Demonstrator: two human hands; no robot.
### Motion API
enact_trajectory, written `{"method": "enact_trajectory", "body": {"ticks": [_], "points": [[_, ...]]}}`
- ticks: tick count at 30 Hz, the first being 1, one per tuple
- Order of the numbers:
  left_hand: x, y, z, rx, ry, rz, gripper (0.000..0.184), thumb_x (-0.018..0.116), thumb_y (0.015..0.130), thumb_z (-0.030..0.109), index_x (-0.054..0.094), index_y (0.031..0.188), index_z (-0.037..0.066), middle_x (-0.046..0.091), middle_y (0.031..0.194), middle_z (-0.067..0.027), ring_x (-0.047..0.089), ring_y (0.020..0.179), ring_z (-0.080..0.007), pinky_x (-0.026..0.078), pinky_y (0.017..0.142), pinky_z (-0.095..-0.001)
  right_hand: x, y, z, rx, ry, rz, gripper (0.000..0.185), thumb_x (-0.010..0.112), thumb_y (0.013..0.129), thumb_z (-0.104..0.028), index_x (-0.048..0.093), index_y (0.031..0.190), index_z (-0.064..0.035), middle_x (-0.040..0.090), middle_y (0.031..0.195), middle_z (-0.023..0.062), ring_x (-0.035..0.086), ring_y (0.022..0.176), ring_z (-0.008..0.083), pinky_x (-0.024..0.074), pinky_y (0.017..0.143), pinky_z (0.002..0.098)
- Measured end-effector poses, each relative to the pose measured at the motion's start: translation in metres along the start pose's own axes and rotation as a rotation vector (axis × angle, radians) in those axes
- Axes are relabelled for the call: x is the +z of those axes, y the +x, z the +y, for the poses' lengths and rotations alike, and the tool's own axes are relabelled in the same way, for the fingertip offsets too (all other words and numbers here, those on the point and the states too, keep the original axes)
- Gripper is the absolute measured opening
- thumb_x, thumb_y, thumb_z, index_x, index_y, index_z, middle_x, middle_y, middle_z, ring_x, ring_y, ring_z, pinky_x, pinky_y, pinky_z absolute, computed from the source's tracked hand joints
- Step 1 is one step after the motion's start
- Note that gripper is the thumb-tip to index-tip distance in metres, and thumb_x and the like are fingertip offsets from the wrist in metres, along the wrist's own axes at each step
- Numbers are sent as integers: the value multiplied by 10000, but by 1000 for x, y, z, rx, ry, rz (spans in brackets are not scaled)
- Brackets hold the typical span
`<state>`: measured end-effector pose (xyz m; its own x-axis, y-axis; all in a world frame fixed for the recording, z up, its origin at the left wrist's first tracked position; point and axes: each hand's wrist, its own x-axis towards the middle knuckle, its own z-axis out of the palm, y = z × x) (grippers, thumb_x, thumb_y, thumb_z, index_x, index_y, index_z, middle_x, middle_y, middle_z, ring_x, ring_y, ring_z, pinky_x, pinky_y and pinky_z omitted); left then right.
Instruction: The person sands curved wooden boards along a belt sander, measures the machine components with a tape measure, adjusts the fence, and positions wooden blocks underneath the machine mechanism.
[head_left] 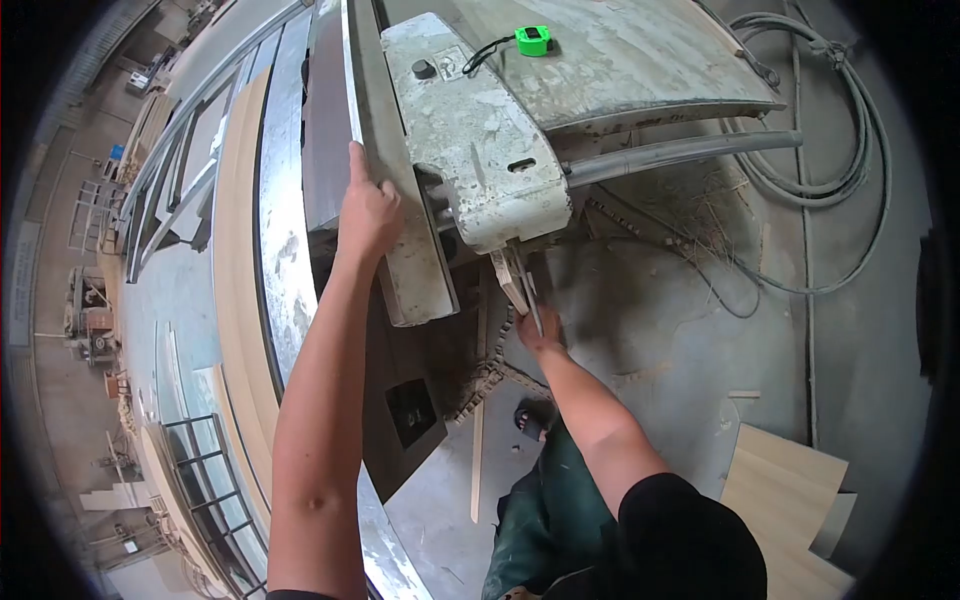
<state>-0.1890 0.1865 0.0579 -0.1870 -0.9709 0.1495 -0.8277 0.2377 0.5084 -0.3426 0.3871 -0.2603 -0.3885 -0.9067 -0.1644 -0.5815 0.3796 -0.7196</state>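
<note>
My left hand (370, 218) lies against the long metal fence (418, 280) of a saw table, index finger stretched along its edge and the other fingers partly curled. Beside the fence is a worn, cream-painted cast housing (490, 150) with a dark knob (423, 69) on top. Below the housing's near end, my right hand (541, 328) is closed around a slim lever (531, 290). Its fingertips are partly hidden. A bright green tape measure (533, 41) with a black strap rests on the dusty table surface (620, 60) beyond the housing.
A round metal rail (690, 157) runs right from the housing. Coiled grey hose (860, 170) lies on the right, with cut boards (780, 485) on the floor below. To the left are a shiny metal table edge (283, 200) and a long wooden board (235, 220). A chain-like cable (488, 375) hangs underneath.
</note>
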Motion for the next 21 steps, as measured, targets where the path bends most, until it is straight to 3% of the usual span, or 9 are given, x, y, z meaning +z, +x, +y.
{"method": "enact_trajectory", "body": {"ticks": [7, 12, 21], "points": [[-1, 1, 0, 17, 11, 29, 767, 488, 951, 130, 124, 1605, -39, 650, 1057, -410, 639, 1012, -551, 496, 923, -537, 1, 4, -3, -20, 2, -36, 789, 658, 819, -78, 421, 1557, -225, 704, 1197, 211, 698, 977, 458, 564, 831, 552], [-4, 2, 1, -2, 24, -22, 770, 483, 954, 134, 106, 1604, -39, 651, 1056, -409, 646, 986, -546, 503, 904, -542, 1, 1, 1, -83, 19, 24, 734, 652, 849, -103, 415, 1537, -201, 716, 1052, 252, 694, 930, 477, 563, 769, 569], [-1, 3, -5, 30, 37, -6, 764, 476, 954, 141, 111, 1600, -39, 644, 1064, -409, 639, 990, -547, 502, 894, -545, 12, 2, 8, -41, 49, 13, 769, 671, 841, -135, 401, 1553, -245, 709, 1082, 251, 683, 952, 492, 556, 797, 587]]}}
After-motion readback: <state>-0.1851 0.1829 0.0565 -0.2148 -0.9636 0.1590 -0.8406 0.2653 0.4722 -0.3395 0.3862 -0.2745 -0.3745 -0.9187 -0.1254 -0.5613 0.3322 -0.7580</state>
